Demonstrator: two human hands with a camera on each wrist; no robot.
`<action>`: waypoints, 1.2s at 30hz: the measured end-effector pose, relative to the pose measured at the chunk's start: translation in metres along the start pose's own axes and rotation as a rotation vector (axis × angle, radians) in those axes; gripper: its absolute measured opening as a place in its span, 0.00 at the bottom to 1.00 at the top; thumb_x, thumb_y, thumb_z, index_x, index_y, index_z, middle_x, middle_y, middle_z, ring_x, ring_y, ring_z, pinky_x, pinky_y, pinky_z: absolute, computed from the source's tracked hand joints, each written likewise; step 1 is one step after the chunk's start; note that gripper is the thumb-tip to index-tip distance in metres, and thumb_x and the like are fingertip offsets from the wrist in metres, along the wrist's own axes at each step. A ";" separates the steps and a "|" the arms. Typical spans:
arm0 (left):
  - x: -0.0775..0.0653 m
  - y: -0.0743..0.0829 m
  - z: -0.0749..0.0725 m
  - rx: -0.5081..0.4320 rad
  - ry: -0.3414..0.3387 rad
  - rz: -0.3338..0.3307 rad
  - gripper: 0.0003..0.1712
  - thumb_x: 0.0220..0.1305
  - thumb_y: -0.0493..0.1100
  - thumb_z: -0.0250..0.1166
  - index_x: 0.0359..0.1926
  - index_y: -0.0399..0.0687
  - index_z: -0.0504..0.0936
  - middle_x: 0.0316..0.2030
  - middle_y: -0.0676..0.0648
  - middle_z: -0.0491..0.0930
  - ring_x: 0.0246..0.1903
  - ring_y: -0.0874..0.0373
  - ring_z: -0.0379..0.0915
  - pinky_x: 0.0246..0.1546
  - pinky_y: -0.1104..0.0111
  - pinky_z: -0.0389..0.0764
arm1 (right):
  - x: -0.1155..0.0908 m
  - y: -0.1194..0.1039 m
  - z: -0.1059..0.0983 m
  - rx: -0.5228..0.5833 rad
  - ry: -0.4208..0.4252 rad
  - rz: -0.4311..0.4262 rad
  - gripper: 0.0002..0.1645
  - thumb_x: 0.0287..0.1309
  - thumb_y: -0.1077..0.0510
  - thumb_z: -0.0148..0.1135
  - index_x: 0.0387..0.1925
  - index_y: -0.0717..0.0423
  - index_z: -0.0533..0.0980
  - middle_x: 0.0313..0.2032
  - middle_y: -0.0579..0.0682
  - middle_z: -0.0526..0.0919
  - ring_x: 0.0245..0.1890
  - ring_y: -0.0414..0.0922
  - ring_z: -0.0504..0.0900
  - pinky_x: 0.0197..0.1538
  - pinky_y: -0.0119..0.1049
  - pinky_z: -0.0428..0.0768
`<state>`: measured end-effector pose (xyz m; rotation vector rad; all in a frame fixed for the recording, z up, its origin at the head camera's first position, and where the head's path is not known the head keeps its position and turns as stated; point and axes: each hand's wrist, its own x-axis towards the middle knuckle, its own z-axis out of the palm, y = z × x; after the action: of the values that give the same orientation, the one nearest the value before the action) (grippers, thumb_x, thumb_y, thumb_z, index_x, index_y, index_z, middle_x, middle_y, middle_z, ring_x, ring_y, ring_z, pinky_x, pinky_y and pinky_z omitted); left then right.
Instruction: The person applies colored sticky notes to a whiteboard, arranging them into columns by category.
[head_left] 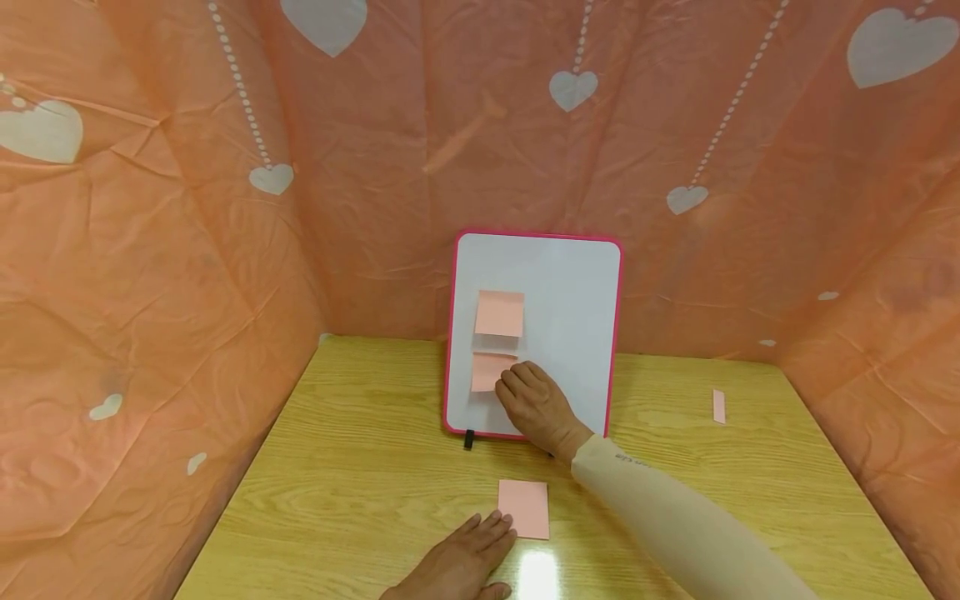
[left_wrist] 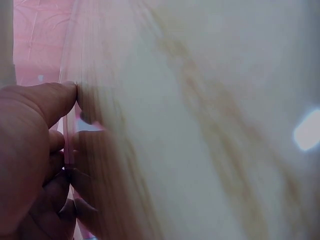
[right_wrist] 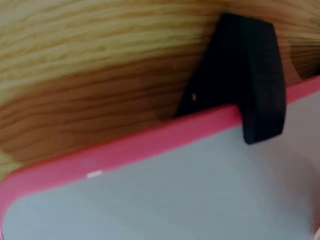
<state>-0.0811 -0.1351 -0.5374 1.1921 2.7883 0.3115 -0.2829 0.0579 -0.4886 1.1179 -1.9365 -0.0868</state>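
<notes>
My right hand is at the whiteboard, its curled fingers gripping the right side of a pink sticky note on the lower left of the board. The fingers cover that side of the note. A second sticky note hangs just above, its lower edge standing off the surface. The whiteboard has a pink frame and stands upright. My left hand lies flat on the table, fingers extended, fingertips at the left edge of a square of pink sticky notes.
Black feet hold up the board; one foot shows at its lower left, and another foot fills part of the right wrist view. A narrow pink strip lies on the wooden table at right. Orange heart-printed cloth encloses the table.
</notes>
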 end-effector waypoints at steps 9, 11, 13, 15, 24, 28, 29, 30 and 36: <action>0.000 0.000 -0.001 0.022 0.002 0.010 0.42 0.83 0.67 0.40 0.76 0.41 0.71 0.76 0.43 0.70 0.77 0.52 0.64 0.75 0.57 0.71 | -0.001 -0.001 0.001 -0.010 -0.053 0.002 0.14 0.74 0.64 0.51 0.34 0.58 0.82 0.37 0.51 0.83 0.42 0.48 0.81 0.58 0.40 0.83; 0.000 0.000 -0.001 0.018 0.002 0.009 0.42 0.83 0.67 0.40 0.76 0.41 0.71 0.76 0.43 0.70 0.77 0.52 0.64 0.75 0.57 0.71 | 0.000 -0.002 0.001 -0.011 -0.046 0.007 0.10 0.71 0.60 0.59 0.34 0.58 0.82 0.37 0.51 0.83 0.42 0.47 0.81 0.58 0.40 0.83; -0.001 0.000 -0.001 0.011 -0.003 0.004 0.42 0.83 0.68 0.40 0.76 0.41 0.71 0.76 0.43 0.69 0.77 0.52 0.64 0.75 0.57 0.71 | 0.000 -0.002 0.001 -0.004 -0.038 0.014 0.08 0.68 0.58 0.64 0.34 0.57 0.82 0.36 0.50 0.83 0.41 0.47 0.81 0.58 0.40 0.84; -0.001 0.000 -0.001 0.009 -0.004 0.001 0.42 0.83 0.68 0.40 0.76 0.41 0.71 0.76 0.43 0.69 0.77 0.52 0.64 0.75 0.57 0.71 | 0.000 -0.002 0.002 0.004 -0.036 0.011 0.08 0.69 0.57 0.65 0.35 0.58 0.82 0.37 0.51 0.83 0.42 0.48 0.81 0.58 0.41 0.84; -0.001 0.000 0.001 0.029 0.027 0.016 0.41 0.83 0.66 0.42 0.76 0.41 0.72 0.75 0.42 0.70 0.77 0.52 0.65 0.74 0.57 0.72 | -0.003 0.001 0.001 -0.035 -0.102 0.052 0.17 0.81 0.61 0.46 0.49 0.61 0.82 0.49 0.55 0.85 0.52 0.52 0.82 0.63 0.45 0.82; -0.001 0.000 0.000 0.029 0.026 0.015 0.40 0.83 0.66 0.42 0.75 0.40 0.72 0.75 0.42 0.71 0.76 0.51 0.65 0.74 0.57 0.72 | -0.006 0.001 0.000 -0.071 -0.109 0.075 0.25 0.84 0.56 0.40 0.60 0.62 0.81 0.58 0.58 0.85 0.59 0.54 0.83 0.69 0.49 0.79; -0.001 0.000 0.000 0.025 0.024 0.014 0.41 0.83 0.66 0.42 0.75 0.40 0.72 0.75 0.42 0.70 0.76 0.51 0.65 0.74 0.57 0.72 | -0.007 0.001 0.000 -0.079 -0.104 0.080 0.25 0.84 0.55 0.40 0.61 0.63 0.80 0.59 0.59 0.85 0.61 0.54 0.83 0.69 0.49 0.79; -0.001 0.000 -0.001 0.021 0.021 0.012 0.41 0.83 0.66 0.42 0.76 0.40 0.72 0.75 0.42 0.70 0.77 0.51 0.65 0.74 0.57 0.72 | -0.007 0.001 0.000 -0.083 -0.102 0.087 0.26 0.84 0.53 0.41 0.62 0.63 0.80 0.60 0.59 0.85 0.62 0.54 0.83 0.70 0.50 0.79; 0.000 0.001 -0.001 0.000 0.000 0.004 0.42 0.83 0.67 0.41 0.76 0.41 0.71 0.76 0.42 0.69 0.77 0.51 0.64 0.75 0.56 0.71 | -0.009 -0.001 -0.002 -0.121 -0.167 0.124 0.29 0.79 0.49 0.54 0.68 0.67 0.75 0.65 0.61 0.82 0.66 0.55 0.81 0.73 0.50 0.76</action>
<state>-0.0807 -0.1350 -0.5366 1.1974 2.7872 0.3115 -0.2786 0.0648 -0.4937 0.9339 -2.1136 -0.2334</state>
